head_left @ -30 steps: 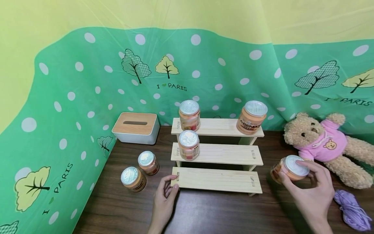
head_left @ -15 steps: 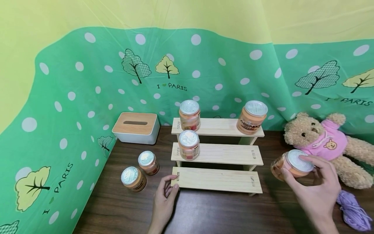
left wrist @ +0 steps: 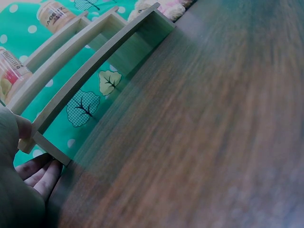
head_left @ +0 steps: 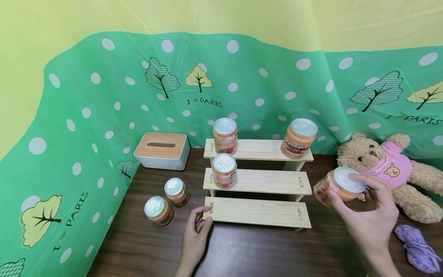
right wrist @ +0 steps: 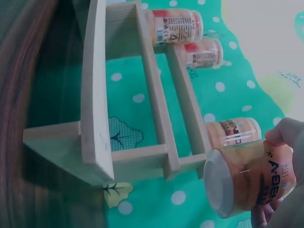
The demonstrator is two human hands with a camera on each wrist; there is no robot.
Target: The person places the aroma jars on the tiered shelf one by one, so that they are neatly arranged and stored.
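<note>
In the head view a three-step wooden shelf [head_left: 257, 212] stands in the middle of the table. My left hand [head_left: 194, 238] pinches the left end of its lowest board, thumb on top in the left wrist view. My right hand [head_left: 372, 215] grips an orange jar [right wrist: 251, 178] with a clear ridged lid, held tilted in the air to the right of the shelf. Two jars stand on the top board, one at the left [head_left: 225, 136] and a larger one at the right [head_left: 299, 139]. Another jar [head_left: 225, 172] stands on the left of the middle board.
Two smaller jars [head_left: 177, 192] [head_left: 159, 211] stand on the table left of the shelf. Behind them is a white tissue box [head_left: 162, 151] with a wooden lid. A teddy bear [head_left: 380, 165] and a skein of purple yarn [head_left: 417, 248] lie at the right. Green dotted cloth [head_left: 259, 88] hangs behind.
My right hand has lifted the jar a little, first drifting right, then back left toward the shelf. My left hand keeps its hold on the lowest board.
</note>
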